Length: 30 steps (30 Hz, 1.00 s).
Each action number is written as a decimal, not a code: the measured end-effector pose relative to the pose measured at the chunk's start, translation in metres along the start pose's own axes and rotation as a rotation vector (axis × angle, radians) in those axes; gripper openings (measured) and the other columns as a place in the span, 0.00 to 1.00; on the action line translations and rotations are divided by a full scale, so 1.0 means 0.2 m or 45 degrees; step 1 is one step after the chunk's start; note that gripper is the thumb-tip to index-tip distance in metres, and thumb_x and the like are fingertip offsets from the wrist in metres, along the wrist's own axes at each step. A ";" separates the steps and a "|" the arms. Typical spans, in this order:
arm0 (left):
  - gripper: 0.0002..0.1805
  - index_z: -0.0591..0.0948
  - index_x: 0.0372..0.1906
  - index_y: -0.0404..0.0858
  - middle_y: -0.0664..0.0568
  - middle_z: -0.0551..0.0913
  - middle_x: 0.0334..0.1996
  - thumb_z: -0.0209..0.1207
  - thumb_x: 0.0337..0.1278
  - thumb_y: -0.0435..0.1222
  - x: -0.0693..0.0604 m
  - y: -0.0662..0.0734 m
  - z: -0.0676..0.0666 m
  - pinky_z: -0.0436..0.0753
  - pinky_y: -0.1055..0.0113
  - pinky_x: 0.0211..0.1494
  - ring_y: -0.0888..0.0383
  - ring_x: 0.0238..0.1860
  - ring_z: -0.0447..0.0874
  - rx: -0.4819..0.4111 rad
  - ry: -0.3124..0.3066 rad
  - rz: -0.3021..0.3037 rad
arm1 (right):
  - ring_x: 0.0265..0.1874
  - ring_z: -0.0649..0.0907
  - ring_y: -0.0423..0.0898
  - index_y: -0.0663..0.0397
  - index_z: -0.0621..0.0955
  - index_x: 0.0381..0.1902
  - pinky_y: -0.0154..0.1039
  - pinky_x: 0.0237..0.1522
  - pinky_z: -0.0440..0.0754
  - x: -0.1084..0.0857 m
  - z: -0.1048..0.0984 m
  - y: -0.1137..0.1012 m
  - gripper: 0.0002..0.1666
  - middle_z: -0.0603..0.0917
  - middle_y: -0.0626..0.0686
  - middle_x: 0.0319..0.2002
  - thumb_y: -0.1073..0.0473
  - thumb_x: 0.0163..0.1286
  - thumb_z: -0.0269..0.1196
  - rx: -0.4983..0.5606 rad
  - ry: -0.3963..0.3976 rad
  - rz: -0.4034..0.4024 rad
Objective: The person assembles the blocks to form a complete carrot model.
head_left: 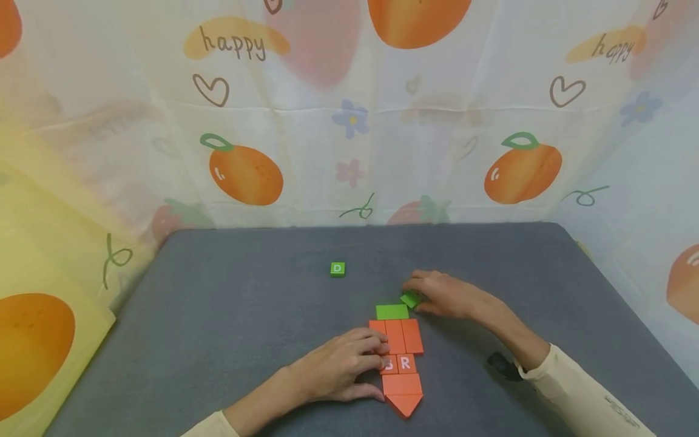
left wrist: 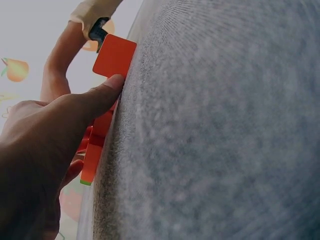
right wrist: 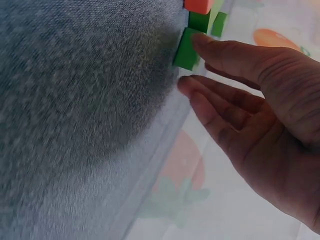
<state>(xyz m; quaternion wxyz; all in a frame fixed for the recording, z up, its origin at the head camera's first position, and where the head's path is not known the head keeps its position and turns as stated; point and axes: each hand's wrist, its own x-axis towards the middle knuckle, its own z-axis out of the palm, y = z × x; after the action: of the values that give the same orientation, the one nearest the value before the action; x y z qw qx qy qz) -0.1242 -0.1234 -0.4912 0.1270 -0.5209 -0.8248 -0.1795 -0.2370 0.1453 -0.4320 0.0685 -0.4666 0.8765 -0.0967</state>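
A row of flat orange blocks runs up the table, with a triangle at its near end. One square block bears the letter R; the letter beside it is partly covered by fingers. My left hand rests along the row's left side, fingertips on the blocks and thumb touching near the lower end. Beyond the row lies a green rectangular block. My right hand pinches a small green block, tilted, at that rectangle's right far corner. Part of this block is hidden by fingers.
A green block marked D lies apart, farther back and to the left. The dark grey table ends at a fruit-print cloth hanging behind and at both sides. A dark band is on the right wrist.
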 end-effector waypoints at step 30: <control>0.21 0.87 0.45 0.46 0.56 0.85 0.54 0.67 0.64 0.59 0.00 0.00 0.00 0.81 0.66 0.70 0.59 0.64 0.81 0.003 -0.010 -0.014 | 0.75 0.75 0.52 0.37 0.74 0.75 0.57 0.68 0.79 -0.20 -0.02 -0.08 0.53 0.70 0.53 0.79 0.81 0.53 0.61 -0.097 -0.274 -0.215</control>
<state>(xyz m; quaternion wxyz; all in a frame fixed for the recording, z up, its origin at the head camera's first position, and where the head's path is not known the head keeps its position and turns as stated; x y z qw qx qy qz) -0.1236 -0.1241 -0.4913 0.1234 -0.5170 -0.8283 -0.1772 -0.2034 0.1697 -0.4229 0.1360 -0.5487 0.8247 -0.0180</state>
